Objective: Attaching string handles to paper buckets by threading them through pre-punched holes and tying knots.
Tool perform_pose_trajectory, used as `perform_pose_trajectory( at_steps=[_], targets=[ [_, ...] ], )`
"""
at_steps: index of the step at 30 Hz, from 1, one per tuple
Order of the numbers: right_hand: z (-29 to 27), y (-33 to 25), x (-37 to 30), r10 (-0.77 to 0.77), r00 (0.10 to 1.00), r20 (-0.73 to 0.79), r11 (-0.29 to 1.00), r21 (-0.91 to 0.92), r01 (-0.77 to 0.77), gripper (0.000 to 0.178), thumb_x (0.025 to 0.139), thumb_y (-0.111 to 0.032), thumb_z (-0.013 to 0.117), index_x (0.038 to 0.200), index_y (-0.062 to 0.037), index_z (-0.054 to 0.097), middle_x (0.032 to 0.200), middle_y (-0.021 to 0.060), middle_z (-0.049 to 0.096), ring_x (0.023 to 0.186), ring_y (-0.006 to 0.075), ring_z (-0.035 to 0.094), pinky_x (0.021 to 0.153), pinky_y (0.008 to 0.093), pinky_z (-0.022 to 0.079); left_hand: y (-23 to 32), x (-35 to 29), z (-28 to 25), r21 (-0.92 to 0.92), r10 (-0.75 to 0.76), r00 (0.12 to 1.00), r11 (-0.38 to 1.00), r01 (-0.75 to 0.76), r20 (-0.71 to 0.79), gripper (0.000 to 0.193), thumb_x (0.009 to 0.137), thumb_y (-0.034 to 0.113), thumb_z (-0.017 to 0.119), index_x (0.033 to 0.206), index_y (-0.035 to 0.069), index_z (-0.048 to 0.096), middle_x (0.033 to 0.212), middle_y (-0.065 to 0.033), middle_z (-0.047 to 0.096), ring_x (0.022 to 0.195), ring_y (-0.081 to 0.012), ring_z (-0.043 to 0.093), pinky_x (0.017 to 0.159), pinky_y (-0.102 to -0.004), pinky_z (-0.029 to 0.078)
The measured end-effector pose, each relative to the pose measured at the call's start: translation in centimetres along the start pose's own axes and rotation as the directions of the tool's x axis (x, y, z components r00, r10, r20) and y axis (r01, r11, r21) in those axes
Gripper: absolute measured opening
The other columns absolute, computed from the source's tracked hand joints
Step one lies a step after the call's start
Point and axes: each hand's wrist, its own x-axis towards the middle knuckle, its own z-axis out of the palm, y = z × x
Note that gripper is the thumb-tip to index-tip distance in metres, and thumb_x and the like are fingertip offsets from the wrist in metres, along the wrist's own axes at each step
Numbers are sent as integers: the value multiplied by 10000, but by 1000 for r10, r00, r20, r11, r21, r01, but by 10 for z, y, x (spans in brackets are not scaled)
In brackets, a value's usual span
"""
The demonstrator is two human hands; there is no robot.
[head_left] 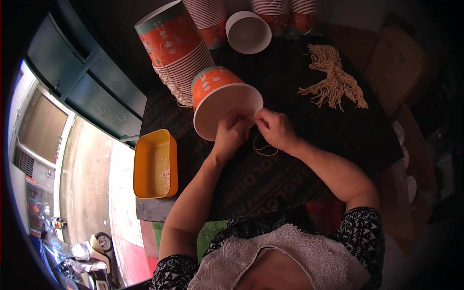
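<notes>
An orange paper bucket (pixel 217 79) with a green band lies on its side, its white open mouth tilted toward me. Reaching into that mouth, my left hand (pixel 233 130) has its fingers bent and closed near the rim; what they pinch is too small to make out. My right hand (pixel 276 128) is closed at the right edge of the rim, thumb and forefinger pinched together on a thin cord. The fingertips of both hands nearly meet. Below them a loop of the pale cord (pixel 266 153) hangs over the dark table (pixel 299 164).
A tall leaning stack of orange buckets (pixel 181 58) stands behind to the left. Further stacks (pixel 208 21) and a white-mouthed bucket (pixel 249 33) line the back. A bundle of beige cords (pixel 333 77) lies right. The yellow bin (pixel 155 164) at left holds small pale bits.
</notes>
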Motion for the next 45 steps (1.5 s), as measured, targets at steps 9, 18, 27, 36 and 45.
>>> perform_pose_trajectory(
  at_steps=[9, 18, 27, 36, 45],
  targets=[
    [1, 0, 0, 5, 1000, 3, 1000, -21, -4, 70, 812, -7, 632, 822, -11, 562, 722, 143, 631, 642, 293, 651, 533, 350, 480, -22, 7, 3, 466, 391, 919, 824, -322, -57, 176, 787, -11, 623, 961, -29, 640, 852, -159, 649, 803, -267, 660, 721, -339, 520],
    [4, 3, -1, -12, 999, -30, 995, -98, 9, 106, 811, -45, 637, 816, -41, 531, 712, 147, 632, 645, 335, 645, 537, 408, 508, -16, 6, 7, 540, 405, 914, 776, -326, -30, 108, 742, -2, 642, 841, -41, 664, 833, -196, 644, 791, -326, 659, 709, -363, 518],
    [1, -3, 0, -59, 998, -18, 986, -160, 55, 118, 793, 1, 634, 878, -42, 564, 730, 140, 638, 650, 319, 654, 522, 385, 499, -18, 6, 7, 508, 386, 922, 802, -315, -37, 113, 739, 3, 643, 839, -42, 667, 838, -189, 647, 784, -311, 663, 712, -352, 521],
    [-3, -4, 0, -186, 980, 76, 936, -290, 200, 65, 783, -5, 631, 811, -41, 585, 724, 129, 632, 638, 318, 641, 516, 390, 504, -16, 5, 4, 462, 327, 943, 846, -265, -58, 129, 760, 21, 634, 852, -63, 664, 824, -196, 668, 779, -251, 674, 704, -324, 519],
    [-2, 0, 0, -207, 971, 117, 938, -260, 231, 71, 786, -7, 626, 819, -38, 572, 734, 127, 633, 649, 321, 641, 526, 401, 505, -15, 5, 2, 413, 257, 963, 888, -202, -82, 130, 769, 36, 644, 849, -64, 663, 801, -170, 677, 757, -221, 667, 690, -316, 518]
  ],
)
